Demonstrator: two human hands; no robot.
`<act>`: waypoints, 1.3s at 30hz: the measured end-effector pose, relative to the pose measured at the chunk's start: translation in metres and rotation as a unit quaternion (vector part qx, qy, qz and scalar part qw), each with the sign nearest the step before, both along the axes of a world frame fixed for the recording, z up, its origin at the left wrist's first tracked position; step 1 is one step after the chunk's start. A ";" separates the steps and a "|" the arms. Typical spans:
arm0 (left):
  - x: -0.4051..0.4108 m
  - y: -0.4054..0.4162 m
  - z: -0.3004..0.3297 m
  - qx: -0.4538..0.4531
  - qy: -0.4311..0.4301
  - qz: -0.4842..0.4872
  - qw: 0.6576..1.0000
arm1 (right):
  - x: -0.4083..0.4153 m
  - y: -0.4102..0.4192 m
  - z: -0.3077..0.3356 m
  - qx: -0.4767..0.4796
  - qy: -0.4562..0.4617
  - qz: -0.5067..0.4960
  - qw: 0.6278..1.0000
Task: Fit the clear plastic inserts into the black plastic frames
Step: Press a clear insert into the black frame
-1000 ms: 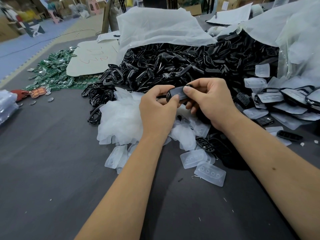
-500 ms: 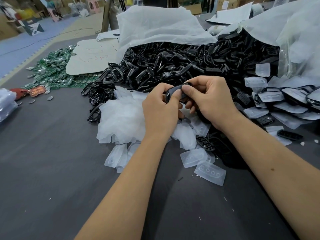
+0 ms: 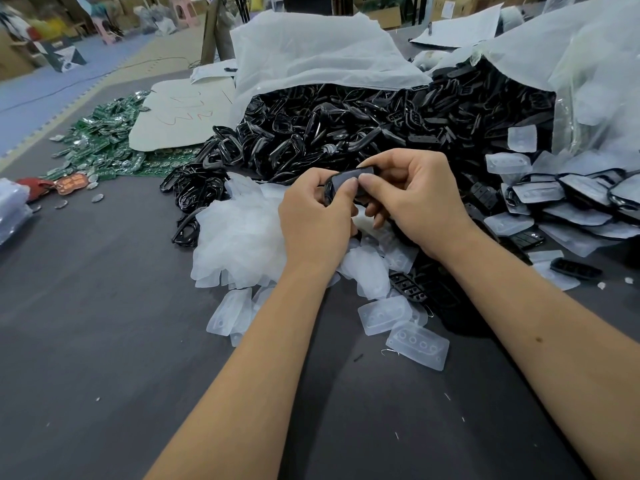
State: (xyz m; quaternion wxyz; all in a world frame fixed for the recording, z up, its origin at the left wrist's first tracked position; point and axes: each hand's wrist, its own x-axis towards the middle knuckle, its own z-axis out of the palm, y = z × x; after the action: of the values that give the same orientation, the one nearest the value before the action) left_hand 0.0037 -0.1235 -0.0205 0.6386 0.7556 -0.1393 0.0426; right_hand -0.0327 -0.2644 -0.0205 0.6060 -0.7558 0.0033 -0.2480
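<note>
Across the dark grey table a large heap of black plastic frames is spread, spilling from beneath a white plastic bag at the far side. Nearer, to the left of the hands, a mound of clear plastic inserts is piled, with single inserts scattered along its near edge, one with four round holes lying flat by itself. At the right edge, frames already fitted with inserts are stacked in overlapping rows. On the far left a scatter of green circuit boards is seen, partly covered by a pale sheet of card. Above the inserts, just in front of the black heap, one black frame is held between both hands. It is gripped by the left hand, whose fingers are curled round its left end with the thumb pressed on its upper face. It is pinched from the other side by the right hand, whose thumb is laid on the same face beside the left thumb. Whether an insert is seated inside the held frame cannot be told.
</note>
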 end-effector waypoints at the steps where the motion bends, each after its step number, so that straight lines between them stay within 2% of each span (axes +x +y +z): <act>1: 0.000 0.000 0.000 -0.002 0.006 0.001 1.000 | 0.000 0.000 0.000 0.002 0.000 0.003 1.000; 13: 0.001 -0.001 0.000 -0.028 0.055 0.000 0.998 | -0.002 0.003 0.004 0.000 0.020 0.002 1.000; 16: 0.002 -0.001 0.000 -0.069 0.081 0.005 0.994 | -0.004 0.004 0.008 -0.117 -0.038 -0.040 0.992; 19: 0.003 0.000 0.002 -0.110 0.094 -0.011 0.989 | -0.006 0.003 0.008 -0.269 -0.101 -0.042 0.957; 21: 0.005 0.002 0.004 -0.123 0.102 -0.021 0.987 | -0.006 0.000 0.006 -0.310 -0.097 -0.044 0.945; 26: 0.003 0.004 0.009 -0.165 0.131 -0.038 0.977 | -0.003 -0.002 0.006 -0.369 -0.152 -0.081 0.913; 27: 0.003 0.003 0.010 -0.180 0.133 -0.041 0.974 | -0.002 0.000 0.006 -0.356 -0.152 -0.084 0.918; 28: 0.003 0.003 0.010 -0.193 0.133 -0.042 0.971 | -0.002 0.002 0.005 -0.308 -0.135 -0.079 0.938; 30: 0.003 0.003 0.010 -0.203 0.115 -0.048 0.971 | -0.001 0.007 0.006 -0.104 -0.059 -0.041 0.992; 32: 0.002 0.003 0.008 -0.179 0.083 -0.057 0.979 | -0.001 0.008 0.008 0.089 0.003 -0.003 0.996; 33: 0.002 0.004 0.006 -0.167 0.073 -0.059 0.982 | -0.001 0.007 0.008 0.142 0.028 0.008 0.989; 35: 0.002 0.004 0.004 -0.161 0.075 -0.058 0.982 | -0.001 0.003 0.008 0.194 0.062 0.037 0.978; 39: 0.004 0.004 0.004 -0.165 0.093 -0.069 0.980 | 0.000 -0.005 0.006 0.221 0.078 0.093 0.968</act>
State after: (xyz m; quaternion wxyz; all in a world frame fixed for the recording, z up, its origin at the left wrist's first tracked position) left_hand 0.0079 -0.1191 -0.0167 0.7658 0.6295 -0.1219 -0.0497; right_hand -0.0329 -0.2692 -0.0150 0.7766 -0.6167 0.0348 -0.1237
